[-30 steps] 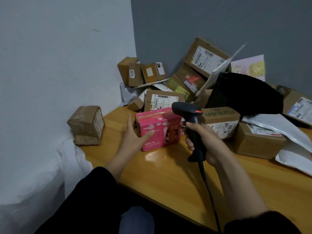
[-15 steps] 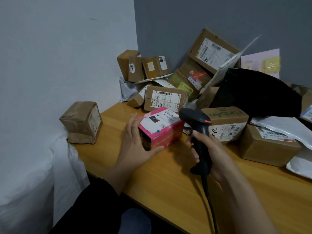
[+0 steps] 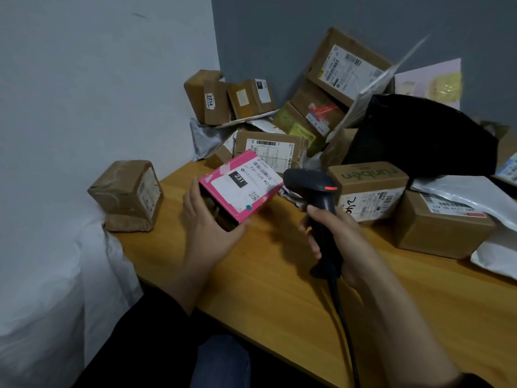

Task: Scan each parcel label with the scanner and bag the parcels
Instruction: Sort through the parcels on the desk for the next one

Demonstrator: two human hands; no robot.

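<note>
The pink box (image 3: 241, 191) is over. A second ago it stood on its side with the plain pink face showing; now the left hand (image 3: 212, 225) has tipped it back so the white label (image 3: 251, 177) faces up. Its fingers are clamped round the near end, thumb at the lower edge, and the box is held tilted over the table (image 3: 251, 289). The right hand (image 3: 335, 239) has its fingers wrapped tight on the scanner (image 3: 316, 189), whose head sits just beside the label's right edge. With the barcode exposed the scan looks ready to go, though bagging is not yet done.

Behind, cardboard parcels (image 3: 349, 68) heap into the corner where a white wall (image 3: 84, 79) meets a grey wall (image 3: 279, 23), with a black bag (image 3: 419, 135) slumped among them. A taped brown parcel (image 3: 126, 191) sits at the table's left end.
</note>
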